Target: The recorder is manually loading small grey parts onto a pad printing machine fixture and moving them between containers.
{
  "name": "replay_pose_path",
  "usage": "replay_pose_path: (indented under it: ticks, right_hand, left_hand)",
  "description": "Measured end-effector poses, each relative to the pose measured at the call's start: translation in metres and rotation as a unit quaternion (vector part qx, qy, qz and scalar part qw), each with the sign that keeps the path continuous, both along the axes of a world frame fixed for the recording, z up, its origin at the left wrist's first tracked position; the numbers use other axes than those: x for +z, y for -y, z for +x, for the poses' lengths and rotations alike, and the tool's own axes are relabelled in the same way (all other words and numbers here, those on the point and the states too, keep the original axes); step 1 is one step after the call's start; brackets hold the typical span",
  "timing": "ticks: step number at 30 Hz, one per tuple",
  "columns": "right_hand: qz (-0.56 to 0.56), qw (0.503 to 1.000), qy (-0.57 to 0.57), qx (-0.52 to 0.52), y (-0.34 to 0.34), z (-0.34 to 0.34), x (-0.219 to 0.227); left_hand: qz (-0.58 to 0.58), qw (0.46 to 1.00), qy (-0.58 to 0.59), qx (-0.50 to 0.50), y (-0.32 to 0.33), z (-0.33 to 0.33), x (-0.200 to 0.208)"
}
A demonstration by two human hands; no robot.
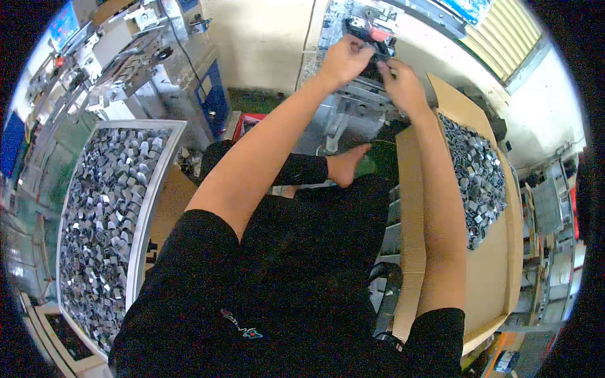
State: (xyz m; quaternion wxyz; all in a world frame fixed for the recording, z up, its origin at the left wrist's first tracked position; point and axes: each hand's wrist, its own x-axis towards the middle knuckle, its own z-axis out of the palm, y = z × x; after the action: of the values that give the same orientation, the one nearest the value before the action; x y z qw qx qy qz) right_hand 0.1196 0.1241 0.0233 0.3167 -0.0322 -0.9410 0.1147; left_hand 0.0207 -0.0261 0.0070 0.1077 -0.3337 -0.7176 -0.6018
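Observation:
My left hand (pixel 345 62) and my right hand (pixel 404 87) are both raised at a metal machine (pixel 362 94) at the far side. The left fingers are pinched together beside the machine's black head (pixel 359 28). Near a pinkish-red block (pixel 380 34), the right thumb and fingers close at a small dark piece. What either hand holds is too small and dark to make out. Right of my right forearm, an open cardboard box (pixel 488 277) contains a heap of small dark parts (pixel 476 176).
On my left stands a metal-rimmed tray (pixel 140 252) full of small grey and black block-like parts (pixel 107 220). More machinery (pixel 170 82) with a blue panel is at the far left. A bare foot (pixel 345 167) shows below the machine. Shelving (pixel 548 214) lines the right.

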Motion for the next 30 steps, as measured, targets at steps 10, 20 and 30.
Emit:
replay_pose_path:
  ticks: [10, 20, 30]
  right_hand:
    - [-0.105, 0.993, 0.046, 0.016, -0.046, -0.013, -0.001]
    - [-0.232, 0.965, 0.101, -0.068, -0.242, 0.054, -0.008]
    - [0.180, 0.923, 0.178, -0.291, -0.445, 0.174, -0.116]
  left_hand:
    - [0.026, 0.977, -0.192, -0.088, 0.163, 0.107, -0.017]
    - [-0.169, 0.937, 0.028, 0.304, 0.473, 0.039, -0.064]
    - [-0.324, 0.860, 0.044, 0.392, 0.538, 0.028, -0.092]
